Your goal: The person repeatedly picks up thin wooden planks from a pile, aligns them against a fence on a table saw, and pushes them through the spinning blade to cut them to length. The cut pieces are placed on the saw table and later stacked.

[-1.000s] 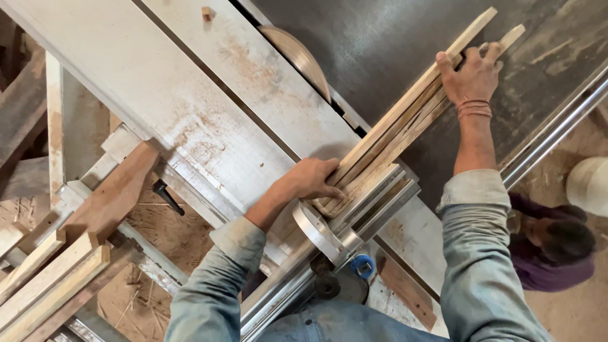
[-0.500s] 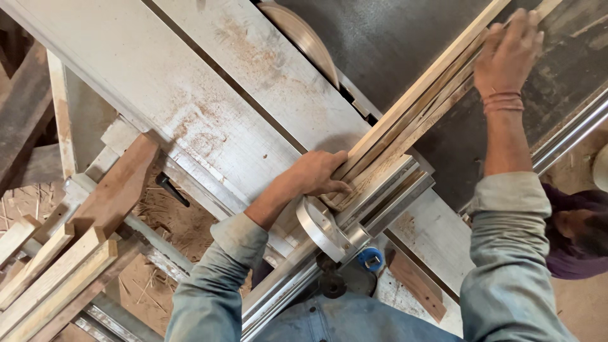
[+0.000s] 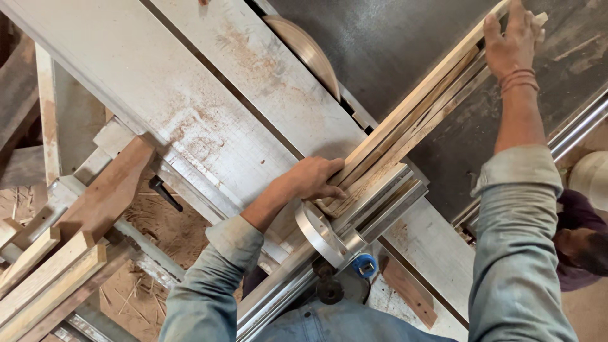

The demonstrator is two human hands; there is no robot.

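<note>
Left hand: the left hand (image 3: 315,179) lies palm down on the near end of the bundle of wooden strips (image 3: 411,120), fingers curled over the top strip and closed against it; the thumb side is hidden under the hand.
Right hand: the right hand (image 3: 510,41) presses flat on the far end of the same bundle, fingers spread and lying along the wood, not wrapped around it; the fingertips are cut off by the top edge of the view.
Strips: several long pale strips stacked side by side, running from under the left hand up and away to under the right hand, resting on the saw table.
Edges near the left hand: just beyond the knuckles lies the pale sliding table (image 3: 209,107); just behind the wrist run the metal rails (image 3: 380,209) and a curved metal bracket (image 3: 316,231).
Saw blade: the round blade (image 3: 307,50) rises from the slot beyond the left hand, beside the strips; whether it touches them cannot be told.
Open room: the dark table top (image 3: 392,38) between the two hands, on the blade side of the bundle, is bare; beside the right forearm it runs to a round rail (image 3: 579,130).
Hidden or unclear: the near ends of the strips are covered by the left hand; how many strips there are is hard to count.
Aside: loose boards (image 3: 44,278) lie well apart from the left elbow, over sawdust; another person (image 3: 582,234) sits low beyond the right sleeve.
</note>
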